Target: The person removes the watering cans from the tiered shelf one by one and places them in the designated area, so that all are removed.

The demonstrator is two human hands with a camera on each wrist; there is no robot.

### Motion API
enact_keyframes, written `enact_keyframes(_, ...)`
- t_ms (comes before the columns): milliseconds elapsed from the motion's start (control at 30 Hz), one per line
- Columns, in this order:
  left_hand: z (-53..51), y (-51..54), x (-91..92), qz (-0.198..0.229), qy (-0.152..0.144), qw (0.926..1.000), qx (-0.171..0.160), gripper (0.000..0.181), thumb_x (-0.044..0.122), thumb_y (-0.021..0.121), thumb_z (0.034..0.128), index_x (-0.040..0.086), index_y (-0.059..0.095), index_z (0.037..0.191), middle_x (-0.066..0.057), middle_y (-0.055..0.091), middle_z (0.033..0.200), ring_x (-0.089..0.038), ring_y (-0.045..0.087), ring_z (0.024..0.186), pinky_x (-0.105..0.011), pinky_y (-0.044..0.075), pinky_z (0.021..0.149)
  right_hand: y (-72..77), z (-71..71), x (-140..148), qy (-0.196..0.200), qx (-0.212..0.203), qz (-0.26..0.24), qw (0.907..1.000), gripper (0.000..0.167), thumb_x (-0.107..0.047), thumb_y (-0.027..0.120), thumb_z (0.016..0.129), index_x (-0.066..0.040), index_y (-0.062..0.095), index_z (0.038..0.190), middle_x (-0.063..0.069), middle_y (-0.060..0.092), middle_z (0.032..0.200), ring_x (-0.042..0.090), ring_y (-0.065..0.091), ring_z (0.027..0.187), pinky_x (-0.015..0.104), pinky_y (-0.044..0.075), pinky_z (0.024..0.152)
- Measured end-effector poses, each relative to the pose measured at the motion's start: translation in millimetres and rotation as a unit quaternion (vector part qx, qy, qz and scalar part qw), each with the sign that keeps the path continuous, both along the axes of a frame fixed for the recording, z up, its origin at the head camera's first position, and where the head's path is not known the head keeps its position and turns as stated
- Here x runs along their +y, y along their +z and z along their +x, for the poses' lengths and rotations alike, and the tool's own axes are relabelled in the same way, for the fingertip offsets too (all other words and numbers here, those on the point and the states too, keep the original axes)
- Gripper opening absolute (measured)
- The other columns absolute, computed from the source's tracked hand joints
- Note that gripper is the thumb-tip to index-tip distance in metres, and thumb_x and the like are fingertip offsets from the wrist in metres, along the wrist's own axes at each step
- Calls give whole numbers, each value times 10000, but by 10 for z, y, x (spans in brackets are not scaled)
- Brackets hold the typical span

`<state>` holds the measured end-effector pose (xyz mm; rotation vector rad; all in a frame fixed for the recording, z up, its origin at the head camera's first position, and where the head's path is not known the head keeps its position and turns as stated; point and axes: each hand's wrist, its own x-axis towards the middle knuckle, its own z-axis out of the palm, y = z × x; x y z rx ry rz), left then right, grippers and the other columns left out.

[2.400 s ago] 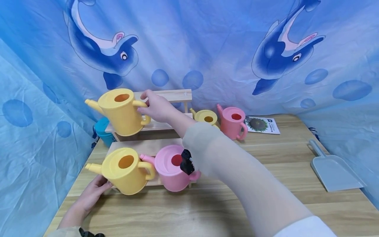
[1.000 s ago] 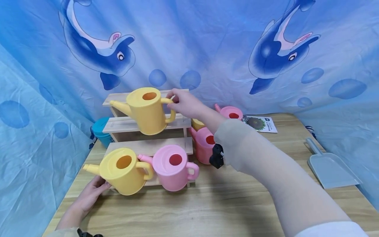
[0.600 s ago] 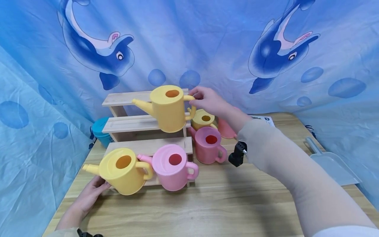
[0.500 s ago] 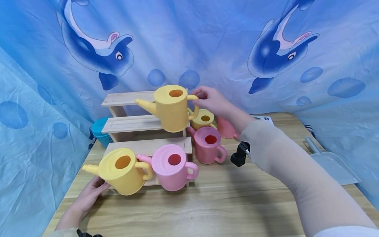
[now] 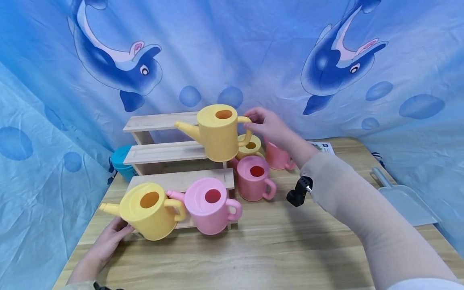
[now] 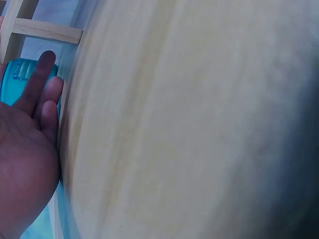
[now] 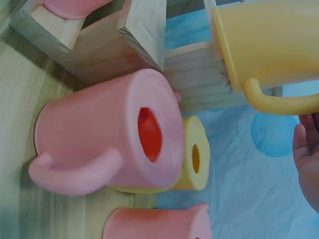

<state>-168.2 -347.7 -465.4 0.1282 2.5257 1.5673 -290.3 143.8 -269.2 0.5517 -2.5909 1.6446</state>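
Watering can (image 5: 219,135), yellow, hangs mid-frame, my right hand (image 5: 267,125) pinching its handle (image 5: 249,135); my left hand (image 5: 110,238) (fingers loosely extended) lies lower left. Likely mid-carry, I'd next need level lowering.

You have room along the near side of the table (image 5: 235,257), between your left hand (image 5: 108,239) and right forearm (image 5: 362,205). The left stretches of the top shelf (image 5: 156,122) and middle shelf (image 5: 163,153) give you space too; the raised can (image 5: 218,139) at your right hand (image 5: 270,125) covers their right ends. From the right, the dark pink can (image 5: 249,186), small yellow can (image 5: 246,152) and far pink can (image 5: 276,158) stand in your way. The front yellow can (image 5: 145,213) and front pink can (image 5: 207,217) (spout beside handle) bar your near approach.
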Motion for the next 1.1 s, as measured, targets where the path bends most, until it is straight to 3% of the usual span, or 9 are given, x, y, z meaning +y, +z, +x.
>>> enact_keyframes(133, 11, -5, -2, 59, -58, 9999, 112, 598, 212, 479, 992, 11, 182, 1470, -202, 285, 1428, 150, 290, 1114, -48, 301, 843, -71, 4, -54, 92, 97, -162, 9998, 315, -230, 608, 926, -97, 554, 1206, 91, 562, 1023, 215, 527, 937, 358, 460, 807)
enact_keyframes(267, 5, 6, 0, 54, -43, 10000, 0, 624, 227, 478, 993, 2, 151, 1474, -316, 197, 1451, 74, 274, 1187, -41, 294, 837, -132, -5, -105, 72, 68, -610, 9981, 299, -198, 584, 938, -56, 551, 1199, 112, 578, 1048, 237, 567, 976, 367, 474, 829)
enact_keyframes(433, -5, -6, -14, -26, -2, 10000, -65, 631, 238, 478, 993, -6, 148, 1473, -264, 234, 1458, 52, 280, 1192, -47, 301, 831, -175, 21, -88, -114, -194, -1374, 9903, 285, -141, 529, 963, -8, 493, 1213, 117, 522, 1056, 248, 538, 980, 343, 464, 861)
enact_keyframes(567, -8, -52, -25, 90, -24, 9998, 165, 560, 182, 485, 989, 40, 224, 1464, 76, 407, 1340, 150, 312, 1109, -60, 315, 836, -212, 44, -16, -247, -234, -2223, 9744, 225, -97, 498, 972, 3, 479, 1174, 84, 483, 983, 222, 487, 908, 298, 442, 834)
enact_keyframes(667, -5, -88, -26, 292, -55, 9991, 316, 493, 136, 492, 982, 136, 303, 1438, 286, 407, 1184, 194, 330, 1065, -63, 318, 832, -239, 67, 66, -399, -175, -2771, 9598, 149, -68, 507, 963, -22, 506, 1105, 67, 478, 910, 194, 474, 825, 254, 442, 751)
enact_keyframes(800, 1, -113, -19, 422, -79, 9983, 401, 471, 118, 494, 979, 182, 334, 1417, 316, 418, 1158, 195, 339, 1064, -63, 317, 830, -293, 120, 229, -620, -81, -3341, 9405, 103, -52, 545, 941, -56, 540, 1045, 70, 492, 854, 170, 495, 733, 213, 452, 631)
enact_keyframes(933, 7, -107, -10, 348, -77, 9986, 397, 510, 140, 499, 979, 89, 295, 1443, 302, 412, 1165, 188, 340, 1065, -66, 321, 831, -374, 191, 439, -728, 113, -3854, 9198, 96, -13, 582, 910, -56, 567, 995, 68, 520, 831, 151, 518, 683, 209, 469, 568)
enact_keyframes(1100, 3, -93, -8, 309, -73, 9989, 353, 537, 157, 498, 981, 41, 260, 1448, 288, 397, 1171, 186, 333, 1066, -66, 320, 834, -474, 275, 678, -577, 334, -4458, 8926, 113, 51, 607, 873, -20, 556, 945, 82, 546, 812, 166, 543, 631, 220, 499, 570)
